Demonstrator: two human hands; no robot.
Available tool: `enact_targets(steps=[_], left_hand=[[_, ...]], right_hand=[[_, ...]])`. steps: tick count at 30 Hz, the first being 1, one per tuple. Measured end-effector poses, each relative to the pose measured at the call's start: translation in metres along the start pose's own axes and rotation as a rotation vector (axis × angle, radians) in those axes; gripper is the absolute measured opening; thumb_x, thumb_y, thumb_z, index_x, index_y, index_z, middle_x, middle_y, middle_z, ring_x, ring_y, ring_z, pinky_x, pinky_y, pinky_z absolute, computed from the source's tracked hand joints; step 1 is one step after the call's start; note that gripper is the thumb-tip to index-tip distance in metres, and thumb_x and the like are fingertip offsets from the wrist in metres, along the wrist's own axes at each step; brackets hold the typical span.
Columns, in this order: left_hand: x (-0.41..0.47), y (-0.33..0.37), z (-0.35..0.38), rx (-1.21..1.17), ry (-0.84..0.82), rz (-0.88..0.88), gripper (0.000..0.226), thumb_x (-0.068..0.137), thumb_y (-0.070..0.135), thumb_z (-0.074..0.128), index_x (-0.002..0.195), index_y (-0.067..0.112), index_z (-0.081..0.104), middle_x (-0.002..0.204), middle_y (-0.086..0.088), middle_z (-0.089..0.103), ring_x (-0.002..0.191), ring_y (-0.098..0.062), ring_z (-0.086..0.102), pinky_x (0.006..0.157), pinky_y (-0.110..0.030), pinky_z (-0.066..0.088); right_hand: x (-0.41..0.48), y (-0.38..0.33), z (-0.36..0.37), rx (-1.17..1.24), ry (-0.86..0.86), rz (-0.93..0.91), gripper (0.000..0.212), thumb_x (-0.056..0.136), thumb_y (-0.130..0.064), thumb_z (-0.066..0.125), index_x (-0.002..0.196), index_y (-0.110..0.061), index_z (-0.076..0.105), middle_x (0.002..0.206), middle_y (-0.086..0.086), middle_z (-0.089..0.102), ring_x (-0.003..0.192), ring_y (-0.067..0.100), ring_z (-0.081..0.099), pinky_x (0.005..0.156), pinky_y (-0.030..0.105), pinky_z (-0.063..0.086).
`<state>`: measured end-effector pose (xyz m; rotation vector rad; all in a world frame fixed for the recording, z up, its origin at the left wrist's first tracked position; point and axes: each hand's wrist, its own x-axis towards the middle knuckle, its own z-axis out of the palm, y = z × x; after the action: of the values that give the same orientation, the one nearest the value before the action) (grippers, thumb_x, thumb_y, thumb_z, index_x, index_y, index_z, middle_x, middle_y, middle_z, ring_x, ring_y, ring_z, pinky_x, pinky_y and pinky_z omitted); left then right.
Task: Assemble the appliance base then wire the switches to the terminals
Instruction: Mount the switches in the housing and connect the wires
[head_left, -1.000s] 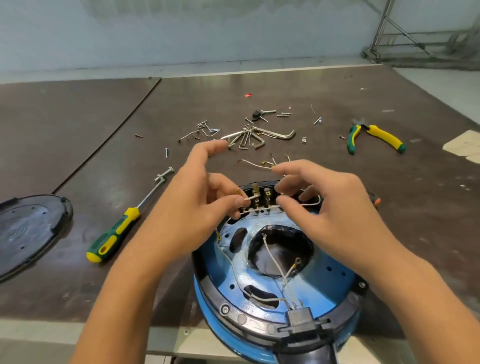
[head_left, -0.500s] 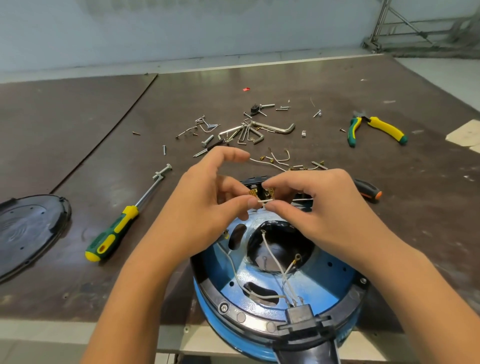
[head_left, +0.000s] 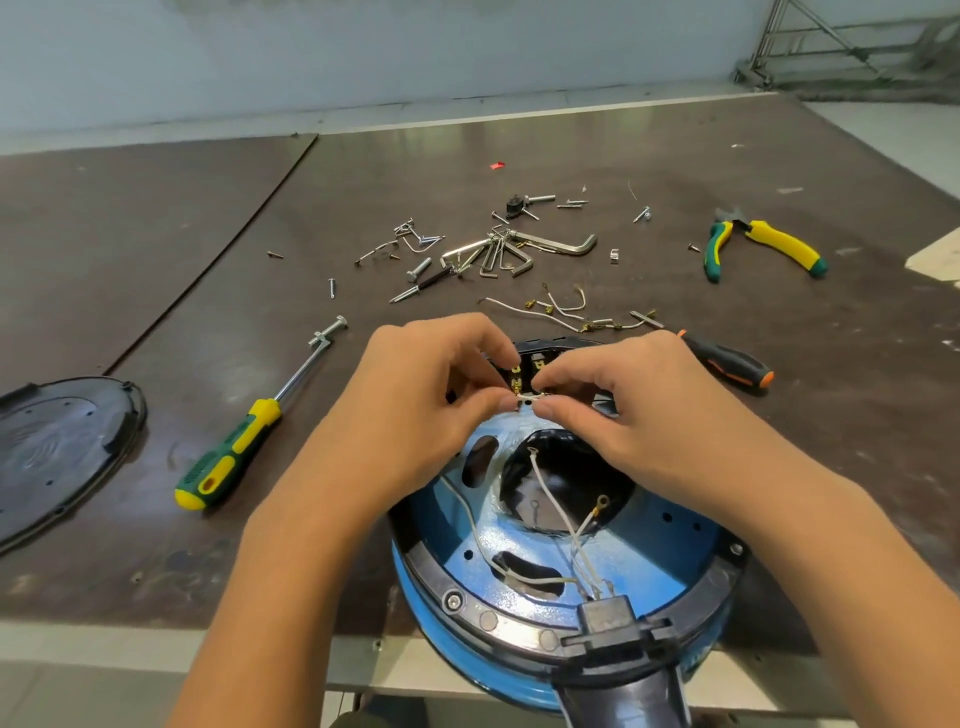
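A blue round appliance base (head_left: 670, 545) with a black rim lies upside down at the table's near edge. At its far side sits a black switch block with brass terminals (head_left: 524, 371). My left hand (head_left: 431, 410) and my right hand (head_left: 618, 410) meet just below the terminals, and both pinch a short white wire (head_left: 530, 396) between thumb and forefinger. Other white wires with ring lugs (head_left: 571, 525) lie loose inside the base and run to a black plug socket (head_left: 610, 618).
A green-yellow screwdriver (head_left: 234, 452) lies left of the base, a black cover plate (head_left: 57, 447) at the far left. Hex keys and screws (head_left: 498, 252), spare wires (head_left: 566, 312), an orange-black screwdriver (head_left: 727, 361) and yellow-green pliers (head_left: 758, 244) lie beyond.
Both hands have drawn closer together over the terminals. The right hand now pinches the same short wire as the left, right at the switch block.
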<state>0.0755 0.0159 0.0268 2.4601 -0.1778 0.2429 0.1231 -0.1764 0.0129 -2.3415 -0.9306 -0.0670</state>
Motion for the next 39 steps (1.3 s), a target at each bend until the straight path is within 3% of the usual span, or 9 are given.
enact_targets(steps=[4,7,9,12,15,22,28,34,39], left_hand=[[0.003,-0.005,0.000,0.121,0.010,0.026,0.016,0.082,0.022,0.080,0.094,0.030,0.074,0.078,0.023,0.065,0.079,0.011,0.064,0.079,-0.005,0.049],[0.005,-0.010,0.005,0.204,0.046,-0.006,0.017,0.082,0.027,0.080,0.084,0.035,0.065,0.077,0.022,0.066,0.079,0.008,0.063,0.099,-0.024,0.049],[0.005,-0.011,0.008,0.355,0.071,-0.046,0.020,0.083,0.032,0.078,0.080,0.033,0.058,0.079,0.020,0.068,0.087,-0.001,0.064,0.122,-0.051,0.016],[0.005,-0.015,0.011,0.404,0.105,-0.084,0.022,0.083,0.030,0.077,0.079,0.034,0.056,0.077,0.020,0.069,0.088,-0.005,0.066,0.120,-0.060,-0.006],[0.004,-0.015,0.013,0.273,0.127,-0.102,0.023,0.082,0.024,0.079,0.083,0.030,0.056,0.072,0.021,0.069,0.083,-0.002,0.066,0.120,-0.058,-0.006],[0.005,-0.007,0.014,0.170,0.095,-0.137,0.027,0.079,0.031,0.082,0.085,0.035,0.056,0.067,0.024,0.067,0.079,0.006,0.062,0.121,-0.058,0.006],[0.006,-0.002,0.017,0.159,0.055,-0.125,0.030,0.077,0.029,0.083,0.082,0.037,0.055,0.066,0.025,0.065,0.078,0.002,0.065,0.109,-0.059,0.037],[0.006,0.001,0.019,0.161,0.041,-0.119,0.022,0.078,0.028,0.083,0.085,0.033,0.062,0.066,0.023,0.065,0.077,-0.001,0.067,0.106,-0.058,0.042],[0.004,0.000,0.018,0.136,0.043,-0.120,0.019,0.078,0.027,0.083,0.085,0.030,0.065,0.065,0.020,0.066,0.072,0.001,0.066,0.105,-0.058,0.042]], right_hand=[[0.002,0.001,-0.001,-0.021,0.025,-0.012,0.029,0.089,-0.036,0.070,0.115,-0.024,0.074,0.104,-0.009,0.074,0.096,0.005,0.064,0.086,0.025,0.051],[0.008,0.008,-0.002,-0.077,0.082,-0.010,0.040,0.087,-0.032,0.070,0.126,-0.023,0.066,0.118,-0.005,0.066,0.113,0.013,0.055,0.094,0.024,0.040],[0.012,0.015,-0.004,-0.093,0.057,0.039,0.049,0.089,-0.028,0.067,0.137,-0.024,0.055,0.129,-0.004,0.060,0.122,0.015,0.051,0.097,0.023,0.036],[0.014,0.021,-0.003,-0.162,-0.093,0.145,0.068,0.090,-0.037,0.067,0.151,-0.029,0.037,0.144,-0.004,0.052,0.131,0.016,0.048,0.104,0.033,0.042],[0.015,0.019,-0.001,-0.216,-0.128,0.150,0.061,0.092,-0.037,0.064,0.148,-0.033,0.039,0.138,-0.005,0.056,0.127,0.018,0.050,0.103,0.045,0.046],[0.011,0.025,-0.014,-0.187,-0.130,0.261,0.049,0.091,-0.004,0.058,0.128,-0.034,0.057,0.123,-0.001,0.062,0.112,0.020,0.056,0.089,0.035,0.048],[0.009,0.021,-0.016,-0.205,-0.167,0.264,0.043,0.093,-0.013,0.062,0.129,-0.032,0.052,0.121,0.000,0.059,0.113,0.022,0.052,0.091,0.039,0.047],[0.015,0.008,-0.005,-0.201,-0.110,0.146,0.070,0.086,-0.034,0.074,0.147,-0.028,0.040,0.140,-0.002,0.051,0.128,0.019,0.049,0.104,0.039,0.045],[0.017,0.006,0.003,-0.209,-0.134,0.078,0.073,0.087,-0.041,0.073,0.149,-0.028,0.038,0.146,-0.007,0.048,0.134,0.015,0.044,0.110,0.039,0.040]])
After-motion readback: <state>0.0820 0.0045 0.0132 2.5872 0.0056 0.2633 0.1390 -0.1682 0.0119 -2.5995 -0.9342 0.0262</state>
